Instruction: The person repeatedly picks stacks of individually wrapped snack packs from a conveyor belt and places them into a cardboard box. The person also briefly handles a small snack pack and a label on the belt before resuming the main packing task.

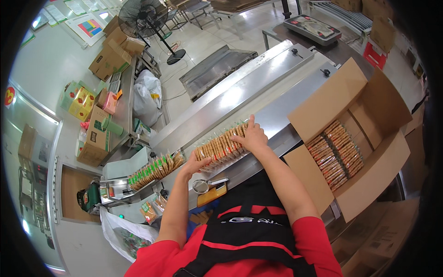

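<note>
A row of clear-wrapped crackers or biscuits (221,147) stands on edge on the steel conveyor table, squeezed between my two hands. My left hand (195,164) presses on the row's near left end. At the right end is my right hand (252,136), its thumb along the packets and its index finger stretched out. Further left, a second row of wrapped biscuits with green print (155,171) leans in the metal channel. To my right, an open cardboard carton (372,166) holds two rows of similar wrapped packets (335,154) side by side.
Near my body lie a round metal-rimmed object (200,186) and a yellow-brown case (211,195). A white plastic bag (119,230) hangs at lower left, near loose biscuit packs (148,212). A platform scale (312,29) sits beyond the carton; a pedestal fan (143,15) stands farther off.
</note>
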`<state>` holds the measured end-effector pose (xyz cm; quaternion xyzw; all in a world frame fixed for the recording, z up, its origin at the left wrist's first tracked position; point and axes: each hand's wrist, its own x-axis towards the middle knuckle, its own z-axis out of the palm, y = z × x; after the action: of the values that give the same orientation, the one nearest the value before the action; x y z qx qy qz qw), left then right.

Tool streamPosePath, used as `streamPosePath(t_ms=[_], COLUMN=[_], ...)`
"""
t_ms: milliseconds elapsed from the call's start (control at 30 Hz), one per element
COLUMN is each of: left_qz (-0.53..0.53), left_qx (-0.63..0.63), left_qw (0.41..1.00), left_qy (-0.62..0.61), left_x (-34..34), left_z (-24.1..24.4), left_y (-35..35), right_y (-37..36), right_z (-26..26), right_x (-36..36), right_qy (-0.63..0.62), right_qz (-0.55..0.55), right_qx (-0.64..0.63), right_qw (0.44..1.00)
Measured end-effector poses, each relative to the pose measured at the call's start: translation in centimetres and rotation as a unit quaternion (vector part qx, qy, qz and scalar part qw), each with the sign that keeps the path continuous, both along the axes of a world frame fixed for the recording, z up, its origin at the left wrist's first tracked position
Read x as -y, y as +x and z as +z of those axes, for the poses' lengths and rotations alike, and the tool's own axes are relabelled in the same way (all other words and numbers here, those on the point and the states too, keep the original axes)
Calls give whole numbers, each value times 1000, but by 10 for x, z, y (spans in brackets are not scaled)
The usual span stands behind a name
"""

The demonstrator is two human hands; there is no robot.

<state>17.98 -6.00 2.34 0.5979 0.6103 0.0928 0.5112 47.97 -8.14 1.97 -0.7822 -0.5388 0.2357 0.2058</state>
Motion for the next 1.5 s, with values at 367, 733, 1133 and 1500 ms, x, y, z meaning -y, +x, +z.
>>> streamPosePath(t_ms=[367, 733, 1133, 1500], left_qz=[9, 65, -65, -344], left_qx=[-40, 48, 369, 382], left_qw=[998, 997, 910, 801], left_qy=[-46, -17, 179, 307], left_x=[-3, -5, 12, 47], left_z=[-2, -11, 82, 58], left_y=[-3, -2, 189, 503], right_y=[2, 2, 106, 286], right_z=[5, 7, 97, 40], right_x=[3, 6, 143, 277], right_qy=[-16, -15, 413, 463], right_qz=[2, -8, -224, -517], right_qx=[-18, -12, -64, 48], right_qw=[1000, 1000, 880, 718])
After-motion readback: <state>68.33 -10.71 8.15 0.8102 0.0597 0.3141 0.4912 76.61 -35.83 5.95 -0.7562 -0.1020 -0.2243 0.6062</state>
